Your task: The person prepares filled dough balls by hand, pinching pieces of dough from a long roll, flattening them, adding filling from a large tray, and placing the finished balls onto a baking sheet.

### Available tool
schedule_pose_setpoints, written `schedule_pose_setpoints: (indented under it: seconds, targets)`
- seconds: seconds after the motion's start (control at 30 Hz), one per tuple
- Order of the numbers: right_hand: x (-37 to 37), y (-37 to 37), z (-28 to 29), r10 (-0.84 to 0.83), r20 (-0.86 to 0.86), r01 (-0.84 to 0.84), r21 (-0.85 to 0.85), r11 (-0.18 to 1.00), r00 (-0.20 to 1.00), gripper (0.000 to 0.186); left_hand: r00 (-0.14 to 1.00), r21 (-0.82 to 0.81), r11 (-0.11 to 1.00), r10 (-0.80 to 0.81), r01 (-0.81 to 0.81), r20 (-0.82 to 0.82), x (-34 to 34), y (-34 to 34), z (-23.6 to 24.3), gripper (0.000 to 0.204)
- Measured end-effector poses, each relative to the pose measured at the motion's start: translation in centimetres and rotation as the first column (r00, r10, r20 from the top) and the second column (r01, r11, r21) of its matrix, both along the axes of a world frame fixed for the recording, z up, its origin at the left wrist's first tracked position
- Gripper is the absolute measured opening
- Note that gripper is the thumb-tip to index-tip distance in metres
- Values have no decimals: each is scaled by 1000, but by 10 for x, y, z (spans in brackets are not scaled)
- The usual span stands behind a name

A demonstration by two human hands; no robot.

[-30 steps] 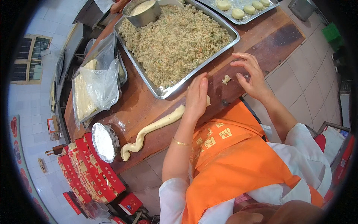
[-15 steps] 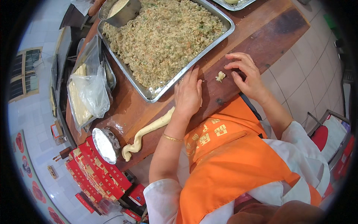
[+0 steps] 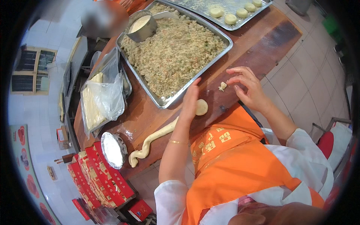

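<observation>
My left hand (image 3: 190, 100) is turned on its edge with its fingers stretched out, near the side of the metal tray. Just right of its palm, a flattened round of dough (image 3: 202, 107) lies on the wooden table. A long, bent dough rope (image 3: 150, 141) runs leftward from beneath my left wrist, which partly covers its end. My right hand (image 3: 248, 87) has its fingers curved and apart, holding nothing. Close to its fingertips sits a small dough scrap (image 3: 222, 86).
A deep metal tray (image 3: 227, 44) of crumbly filling holds a metal cup (image 3: 144, 30). Behind it, another tray (image 3: 243, 23) carries several dough rounds. On the left are bagged dough (image 3: 101, 107) and a bowl of white flour (image 3: 113, 150). Red boxes (image 3: 101, 176) stand below. Another person is at the far left.
My left hand has turned from palm-down onto its edge, uncovering the dough round. My right hand stays by the scrap. The view has shifted, showing more of the far tray and the other person.
</observation>
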State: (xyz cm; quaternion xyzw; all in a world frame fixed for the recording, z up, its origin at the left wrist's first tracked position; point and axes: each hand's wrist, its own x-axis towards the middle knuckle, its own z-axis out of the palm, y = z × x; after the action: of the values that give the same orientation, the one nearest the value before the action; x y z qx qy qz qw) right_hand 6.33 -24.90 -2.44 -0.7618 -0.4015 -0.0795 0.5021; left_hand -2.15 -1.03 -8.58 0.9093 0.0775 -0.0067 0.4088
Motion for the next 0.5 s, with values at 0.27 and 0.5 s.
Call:
schedule_pose_setpoints:
  seconds: [0.27,0.5]
  targets:
    - [-17,-7,-7,141,-168,-153,-63,986,976,25,983,230,970,36,-77,178,-69,-24,16,50]
    - [-25,54,11,324,14,-318,-157,935,946,68,926,-992,-39,357,-120,-126,-48,-32,46,47]
